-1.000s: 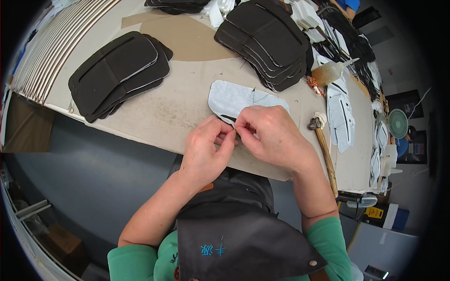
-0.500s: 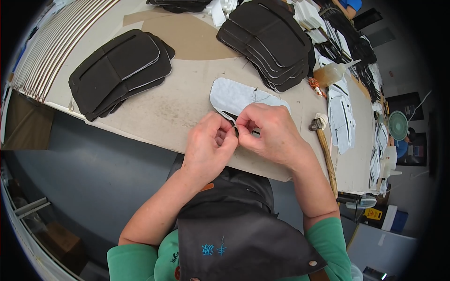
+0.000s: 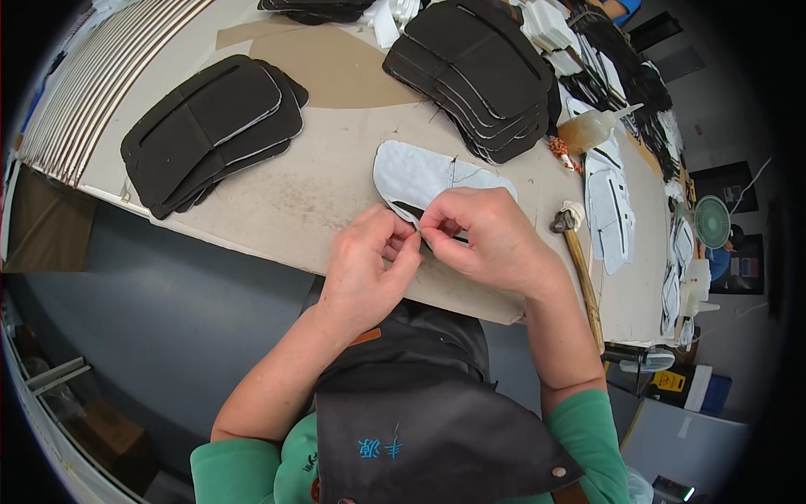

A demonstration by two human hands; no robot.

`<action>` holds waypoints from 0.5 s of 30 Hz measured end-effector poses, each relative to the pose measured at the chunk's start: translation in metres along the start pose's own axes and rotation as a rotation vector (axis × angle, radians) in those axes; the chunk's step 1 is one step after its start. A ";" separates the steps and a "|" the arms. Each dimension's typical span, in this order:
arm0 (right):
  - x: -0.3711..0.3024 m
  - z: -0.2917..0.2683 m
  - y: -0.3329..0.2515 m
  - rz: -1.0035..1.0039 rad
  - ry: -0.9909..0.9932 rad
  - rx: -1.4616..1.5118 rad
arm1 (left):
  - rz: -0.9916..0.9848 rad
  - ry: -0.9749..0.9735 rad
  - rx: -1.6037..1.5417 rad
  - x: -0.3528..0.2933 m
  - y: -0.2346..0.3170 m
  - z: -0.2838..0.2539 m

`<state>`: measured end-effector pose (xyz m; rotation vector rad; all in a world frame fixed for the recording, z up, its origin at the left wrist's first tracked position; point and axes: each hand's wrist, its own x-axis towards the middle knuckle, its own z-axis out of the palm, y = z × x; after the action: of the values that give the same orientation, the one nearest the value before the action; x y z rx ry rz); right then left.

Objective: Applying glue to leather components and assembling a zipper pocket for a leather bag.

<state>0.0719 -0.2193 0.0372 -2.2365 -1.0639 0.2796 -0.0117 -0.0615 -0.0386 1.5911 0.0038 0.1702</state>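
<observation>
A fabric panel (image 3: pixel 416 168) with rounded ends lies near the table's front edge, its pale side up and a dark layer showing along the near edge. My left hand (image 3: pixel 365 265) is closed, thumb and fingertips pinching that near edge. Right beside it, my right hand (image 3: pixel 495 239) pinches the same edge, so the two sets of fingertips almost meet. Loose dark threads lie across the pale side. My right hand covers the panel's near right part, and the exact bit of edge between the fingertips is hidden.
Stacked dark panels lie at the left (image 3: pixel 210 118) and at the back (image 3: pixel 478 67). A hammer (image 3: pixel 583 281) with a wooden handle rests right of my right hand. Beyond it are a squeeze bottle (image 3: pixel 586 133) of amber liquid and white pieces (image 3: pixel 611 210) with dark slots.
Both hands keep their pinch on the panel's edge. My left fingertips have shifted slightly left, and a little more of the dark layer shows above them.
</observation>
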 end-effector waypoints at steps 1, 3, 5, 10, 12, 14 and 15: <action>0.001 0.002 -0.001 -0.001 -0.001 0.000 | 0.060 0.044 -0.012 0.000 -0.003 0.001; 0.002 0.006 -0.003 -0.046 0.038 -0.066 | 0.050 0.055 -0.003 0.000 -0.003 0.003; 0.002 0.008 -0.003 -0.063 0.048 -0.106 | 0.039 0.067 0.004 0.001 -0.001 0.003; 0.001 0.013 -0.001 -0.096 0.090 -0.182 | -0.080 0.070 -0.055 0.002 0.004 0.002; 0.001 0.015 -0.002 -0.107 0.117 -0.209 | -0.092 0.074 -0.079 0.003 0.005 0.002; 0.001 0.017 -0.002 -0.114 0.135 -0.211 | -0.104 0.076 -0.104 0.003 0.006 0.001; 0.000 0.018 -0.002 -0.120 0.154 -0.212 | -0.113 0.076 -0.110 0.003 0.006 0.001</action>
<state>0.0626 -0.2099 0.0248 -2.3238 -1.1842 -0.0583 -0.0090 -0.0622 -0.0322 1.4699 0.1405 0.1402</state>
